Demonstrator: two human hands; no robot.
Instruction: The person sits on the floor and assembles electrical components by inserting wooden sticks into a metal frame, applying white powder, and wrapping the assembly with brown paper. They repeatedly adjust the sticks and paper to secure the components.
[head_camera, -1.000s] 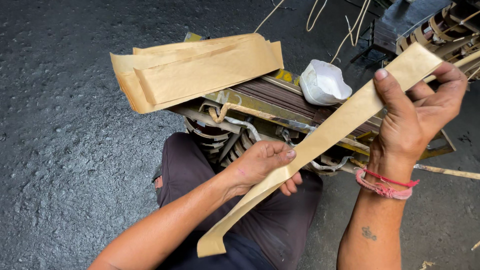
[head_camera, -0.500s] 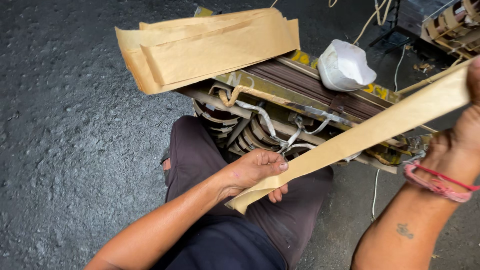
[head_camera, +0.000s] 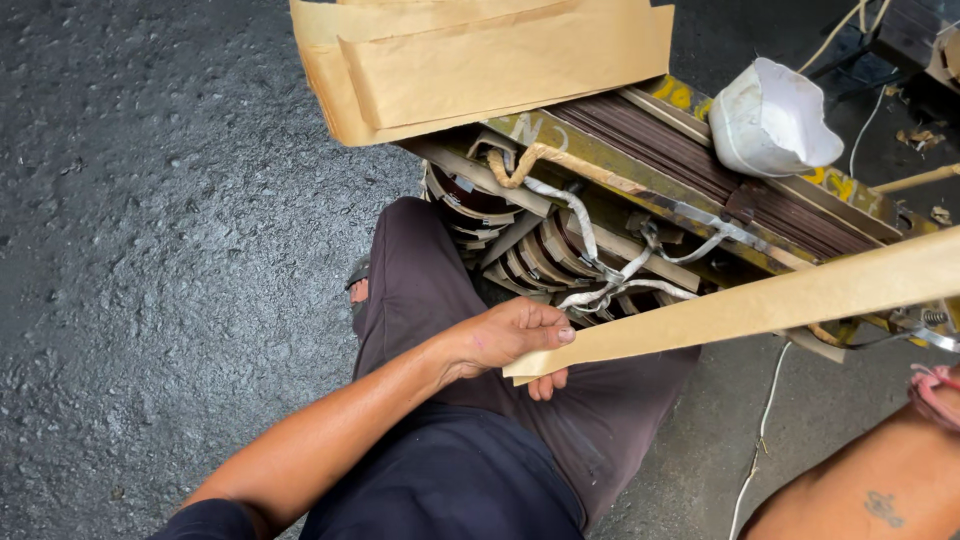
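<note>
Pinching the near end of a long tan paper strip (head_camera: 740, 305), the left hand (head_camera: 510, 340) sits just above the person's lap, thumb on top and fingers curled under the strip's tip. The strip runs up and to the right from there, stretched fairly straight, and leaves the picture at the right edge. The right hand itself is out of view; only the right forearm (head_camera: 880, 490) shows at the lower right corner, with a pink band (head_camera: 935, 390) at the wrist, so whether that hand grips the far end of the strip cannot be told.

Right behind the strip lies a transformer (head_camera: 640, 220) on the floor (head_camera: 150, 250), a heavy block with a yellow-painted steel frame, dark laminated plates on top and brown coils facing the person. White sleeved leads (head_camera: 600, 270) loop across the coils, just beyond the left hand's fingertips. The strip passes in front of the coils; it looks clear of them, though the angle makes that hard to judge.

A folded stack of tan paper (head_camera: 480, 60) rests on the far left end of the transformer. A crumpled white cup (head_camera: 770, 120) sits on its top towards the right. The person's knee (head_camera: 420, 260), in dark trousers, is drawn up against the coils.
</note>
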